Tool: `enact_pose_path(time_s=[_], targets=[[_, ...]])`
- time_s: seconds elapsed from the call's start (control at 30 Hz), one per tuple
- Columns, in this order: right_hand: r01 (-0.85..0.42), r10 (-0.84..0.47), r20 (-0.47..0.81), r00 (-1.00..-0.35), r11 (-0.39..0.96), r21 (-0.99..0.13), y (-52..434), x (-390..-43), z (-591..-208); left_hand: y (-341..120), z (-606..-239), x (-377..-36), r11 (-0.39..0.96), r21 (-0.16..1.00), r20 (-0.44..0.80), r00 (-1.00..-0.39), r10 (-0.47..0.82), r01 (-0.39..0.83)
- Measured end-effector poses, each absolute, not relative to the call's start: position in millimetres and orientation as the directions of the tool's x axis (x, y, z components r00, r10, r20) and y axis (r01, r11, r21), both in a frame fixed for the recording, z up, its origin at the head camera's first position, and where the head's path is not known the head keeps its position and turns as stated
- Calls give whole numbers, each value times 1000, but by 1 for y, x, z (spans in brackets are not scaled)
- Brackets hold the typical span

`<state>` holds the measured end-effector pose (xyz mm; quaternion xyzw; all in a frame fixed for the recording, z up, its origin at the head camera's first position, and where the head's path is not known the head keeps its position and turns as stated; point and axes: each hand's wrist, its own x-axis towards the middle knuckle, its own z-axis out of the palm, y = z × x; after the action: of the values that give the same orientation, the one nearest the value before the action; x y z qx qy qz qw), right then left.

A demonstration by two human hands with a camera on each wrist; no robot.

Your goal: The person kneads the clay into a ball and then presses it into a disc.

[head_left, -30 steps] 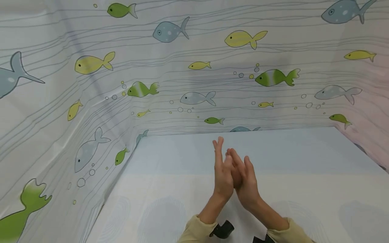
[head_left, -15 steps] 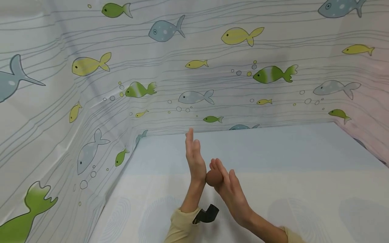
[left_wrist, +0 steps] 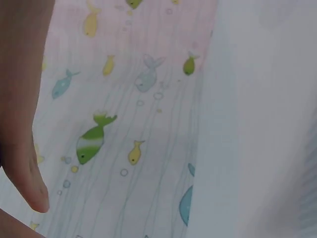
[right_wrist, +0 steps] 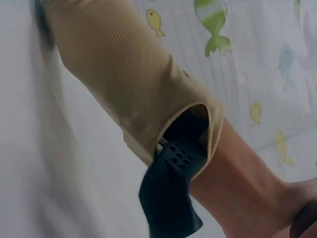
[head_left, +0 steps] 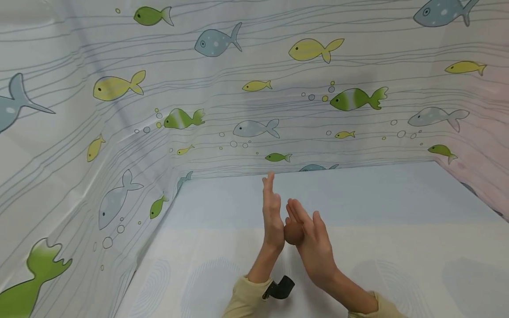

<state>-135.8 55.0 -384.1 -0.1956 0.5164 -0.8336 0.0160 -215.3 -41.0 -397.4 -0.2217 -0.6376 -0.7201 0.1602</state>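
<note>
A smooth brown ball [head_left: 294,233] sits between the two palms in the head view, above the table. My left hand [head_left: 273,223] stands upright with straight fingers, its palm against the ball's left side. From the other side my right hand [head_left: 314,243] leans in, fingers extended, the ball against its palm and finger bases. In the right wrist view a dark edge of the ball [right_wrist: 304,220] shows at the lower right, beside the left wrist. The left wrist view catches only part of a hand [left_wrist: 22,129] at its left edge; the ball is out of that view.
A white and pale blue table [head_left: 222,203] lies beneath the hands. Fish-printed sheeting [head_left: 222,97] forms walls at the back and sides. A black wrist camera [head_left: 280,288] juts from the left beige sleeve [head_left: 246,296].
The palms parted from a closer overlap, exposing the ball. Both hands swung left, then came back slightly right with the ball between them; the left hand slid relative to the right.
</note>
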Motion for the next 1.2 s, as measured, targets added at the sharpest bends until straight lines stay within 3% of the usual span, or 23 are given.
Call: enact_pose_path(time_s=[0.3,0.57,0.83,1.07,1.2], targets=[[-202,-31,240,-970,-443,-873,72,-155,-385,-11,-412,-195,-92,834,549,-804,227,544],[-259,16,287,-958,-487,-835,82,-175,-402,-3,-396,-178,-60,774,621,-735,272,631],[-168,-114,246,-963,-460,-872,77,-176,-415,-10,-381,-176,-50,719,683,-692,236,693],[-116,-201,217,-955,-421,-900,63,-160,-408,-24,-388,-195,-27,783,616,-769,167,621],[-53,-295,194,-935,-425,-903,59,-154,-397,-37,-387,-203,-32,783,620,-773,133,622]])
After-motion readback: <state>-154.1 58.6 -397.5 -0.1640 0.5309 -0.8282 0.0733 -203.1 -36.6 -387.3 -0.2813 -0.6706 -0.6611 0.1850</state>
